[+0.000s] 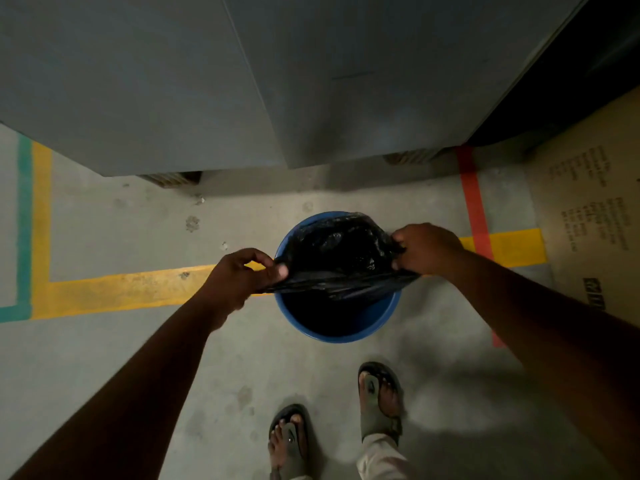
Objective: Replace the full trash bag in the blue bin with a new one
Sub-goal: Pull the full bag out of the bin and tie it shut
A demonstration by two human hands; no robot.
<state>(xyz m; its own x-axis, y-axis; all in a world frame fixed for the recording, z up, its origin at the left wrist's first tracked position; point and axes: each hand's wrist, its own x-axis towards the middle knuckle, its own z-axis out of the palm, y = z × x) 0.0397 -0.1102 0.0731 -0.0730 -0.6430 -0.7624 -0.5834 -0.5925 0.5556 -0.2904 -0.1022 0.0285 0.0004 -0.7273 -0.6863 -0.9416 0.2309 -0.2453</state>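
Observation:
A round blue bin [337, 332] stands on the concrete floor in front of my feet. A black trash bag [341, 252] is stretched across its mouth. The bag's far part covers the bin's far rim, and its near edge is pulled taut above the opening. My left hand [247, 275] pinches the bag's left corner beside the bin's left rim. On the right side, my right hand [427, 249] grips the bag's other corner. The near half of the bin's inside is dark and I cannot tell what it holds.
Grey metal cabinets [207, 81] rise just behind the bin. A cardboard box [588, 220] stands at the right. Yellow [114, 289], green and red [472, 199] floor tape lines run around the bin. My sandalled feet [379, 403] are close to the bin's near side.

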